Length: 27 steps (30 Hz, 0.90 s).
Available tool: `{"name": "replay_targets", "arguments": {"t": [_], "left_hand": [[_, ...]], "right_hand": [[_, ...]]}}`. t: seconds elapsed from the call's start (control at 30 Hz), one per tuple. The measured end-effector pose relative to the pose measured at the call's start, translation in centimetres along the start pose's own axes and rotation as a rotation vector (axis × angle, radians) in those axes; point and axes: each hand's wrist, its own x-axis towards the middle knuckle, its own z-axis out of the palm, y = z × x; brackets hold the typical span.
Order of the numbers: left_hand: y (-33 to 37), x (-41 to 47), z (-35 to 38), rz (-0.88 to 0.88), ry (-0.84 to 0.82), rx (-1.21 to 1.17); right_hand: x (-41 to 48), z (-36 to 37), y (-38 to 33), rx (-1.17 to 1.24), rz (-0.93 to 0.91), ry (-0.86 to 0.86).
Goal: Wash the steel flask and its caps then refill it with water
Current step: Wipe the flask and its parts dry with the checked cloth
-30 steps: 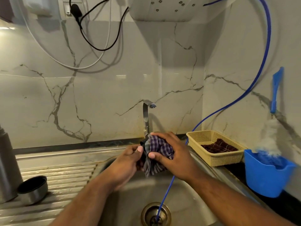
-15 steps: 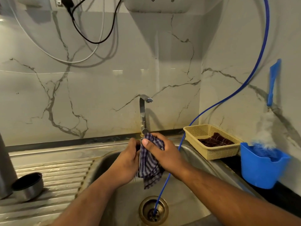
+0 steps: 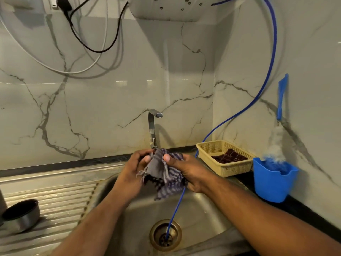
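Head view, sink area. Nearest the viewer, below the fingers, the brass drain [image 3: 165, 235] sits in the floor of the steel sink [image 3: 203, 215], and a thin blue tube [image 3: 176, 209] ends in it, rising from there behind the cloth. Left of and below the fingers, on the ribbed drainboard [image 3: 60, 200], a steel cap [image 3: 21, 215] lies tipped, its dark opening facing up and left; at the frame's left edge just beside it a sliver of grey metal [image 3: 2, 202] shows, too little to identify with certainty. Over the basin, both forearms converge on a checked purple-and-grey cloth [image 3: 164, 174]. The left hand [image 3: 134, 170] has its fingers curled round the cloth's left side, thumb tip pressed on the fabric; the right hand [image 3: 190, 172] closes on the right side, thumb on top, the remaining fingers wrapped beneath. The cloth is bunched between the two grips, and its loose end hangs below the fingers toward the basin. Directly behind the fingertips stands the steel tap [image 3: 152, 130], spout turned right. Right of the fingers, on the dark counter, a cream plastic basket [image 3: 230, 169] holds a dark brown cloth [image 3: 228, 157]; further right a blue tub [image 3: 271, 183] holds a bottle brush [image 3: 276, 145] with a blue handle leaning on the side wall. Beyond and above the fingers rises the veined marble wall [image 3: 92, 108], with black and white cables [image 3: 88, 45] looping at upper left and a white appliance [image 3: 171, 10] at the top edge.
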Motion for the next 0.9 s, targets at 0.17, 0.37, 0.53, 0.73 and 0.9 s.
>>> {"name": "replay_targets", "arguments": {"t": [0.17, 0.37, 0.53, 0.73, 0.9], "left_hand": [[-0.6, 0.3, 0.6, -0.373, 0.116, -0.52], [-2.6, 0.3, 0.4, -0.476, 0.089, -0.414], [-2.2, 0.5, 0.4, -0.465, 0.104, -0.45], [-3.2, 0.6, 0.0, -0.457, 0.108, -0.364], [-3.4, 0.7, -0.4, -0.411, 0.134, -0.288]], "right_hand": [[0.6, -0.7, -2.1, -0.369, -0.224, 0.322], [3.5, -5.9, -7.5, -1.074, -0.409, 0.638], [6.4, -10.5, -9.5, -1.3, -0.079, 0.723], [7.0, -11.5, -7.6, -1.487, 0.279, 0.615], [6.1, -8.9, -7.3, -1.349, -0.072, 0.572]]}}
